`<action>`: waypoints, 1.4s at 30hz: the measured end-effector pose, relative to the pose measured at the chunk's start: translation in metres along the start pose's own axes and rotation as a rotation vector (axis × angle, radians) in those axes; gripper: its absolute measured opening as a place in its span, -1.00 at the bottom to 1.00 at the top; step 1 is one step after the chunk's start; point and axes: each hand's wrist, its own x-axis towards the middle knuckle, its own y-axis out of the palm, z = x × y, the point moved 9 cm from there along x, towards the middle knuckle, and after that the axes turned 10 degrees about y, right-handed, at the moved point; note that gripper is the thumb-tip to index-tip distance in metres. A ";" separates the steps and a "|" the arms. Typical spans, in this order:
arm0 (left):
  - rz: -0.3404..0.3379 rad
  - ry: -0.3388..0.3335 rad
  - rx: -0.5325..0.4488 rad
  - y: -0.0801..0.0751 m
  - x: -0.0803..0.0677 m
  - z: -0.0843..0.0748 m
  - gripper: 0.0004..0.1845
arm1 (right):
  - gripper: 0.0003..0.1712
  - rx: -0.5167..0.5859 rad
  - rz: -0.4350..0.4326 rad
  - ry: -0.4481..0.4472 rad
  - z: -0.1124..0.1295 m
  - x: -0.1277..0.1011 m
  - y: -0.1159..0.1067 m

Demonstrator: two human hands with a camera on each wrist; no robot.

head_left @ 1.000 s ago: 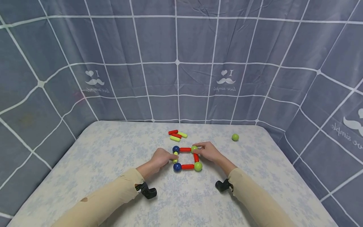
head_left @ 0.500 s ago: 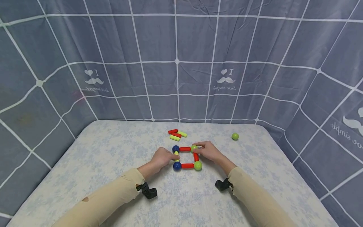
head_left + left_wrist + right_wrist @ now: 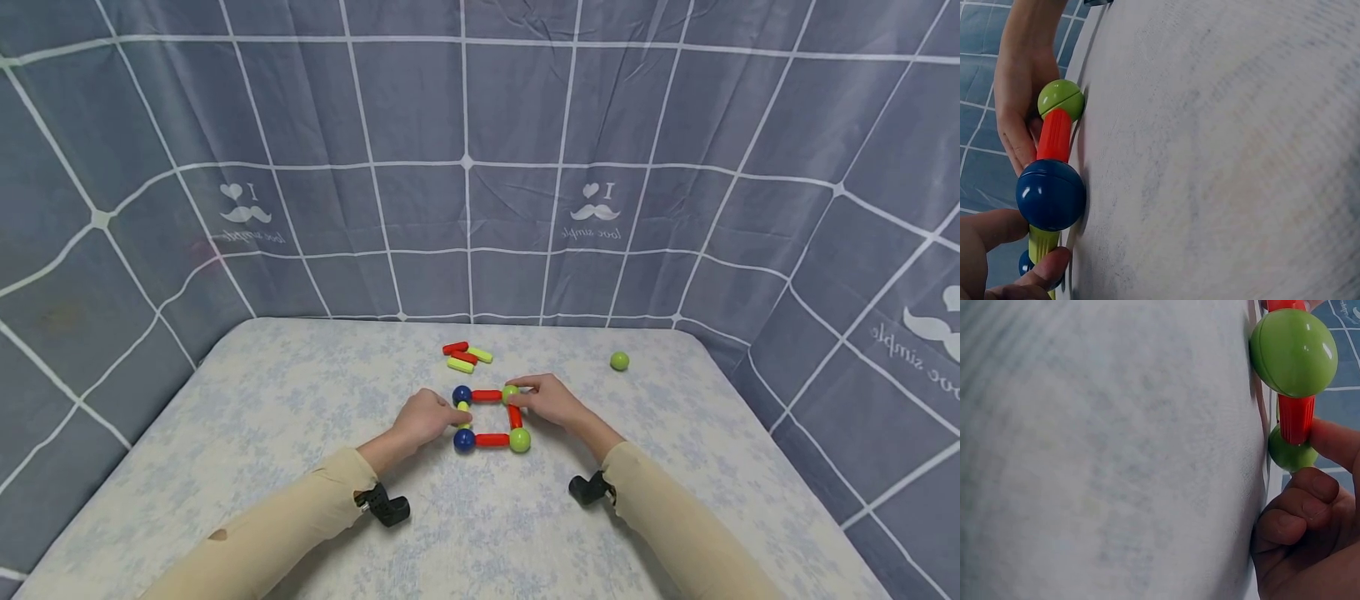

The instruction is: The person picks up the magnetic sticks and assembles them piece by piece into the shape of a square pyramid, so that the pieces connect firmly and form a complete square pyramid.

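Observation:
A square of magnetic sticks and balls [image 3: 489, 417] lies flat on the table. It has blue balls [image 3: 462, 394] on the left, green balls [image 3: 520, 440] on the right, and red sticks [image 3: 491, 439] on three sides. My left hand [image 3: 452, 414] pinches the yellow-green stick [image 3: 463, 410] on the left side; in the left wrist view this stick [image 3: 1041, 240] sits against the near blue ball [image 3: 1050, 194]. My right hand [image 3: 521, 395] holds the far green ball [image 3: 511, 392] with curled fingers [image 3: 1310, 484], beside the right red stick [image 3: 1296, 415].
Several loose red and yellow-green sticks [image 3: 465, 354] lie just behind the square. A single green ball [image 3: 618, 361] rests at the far right of the table [image 3: 300, 400]. Grey checked curtains [image 3: 465, 167] wall the table on three sides.
The yellow-green stick has straightened between the two blue balls, and the near blue ball has moved slightly left. Both hands stay in place.

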 end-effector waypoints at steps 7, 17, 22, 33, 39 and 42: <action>0.004 0.041 0.041 -0.001 0.000 -0.004 -0.46 | -0.56 -0.022 -0.005 -0.007 0.002 -0.001 0.000; 0.001 0.080 0.078 -0.003 -0.002 -0.005 -0.56 | -0.54 -0.028 0.002 -0.017 0.002 0.001 0.000; 0.003 0.092 0.095 -0.004 -0.002 -0.004 -0.61 | -0.55 -0.034 0.002 -0.013 0.003 0.000 0.001; -0.068 0.095 0.080 -0.015 0.011 0.001 -0.70 | -0.56 -0.042 -0.007 -0.027 0.002 0.000 0.001; -0.168 0.151 0.042 -0.028 0.033 0.002 -0.86 | -0.57 -0.046 -0.005 -0.038 0.002 0.001 0.002; -0.182 0.216 0.015 -0.031 0.046 -0.001 -0.86 | -0.57 -0.044 -0.009 -0.035 0.002 0.001 0.002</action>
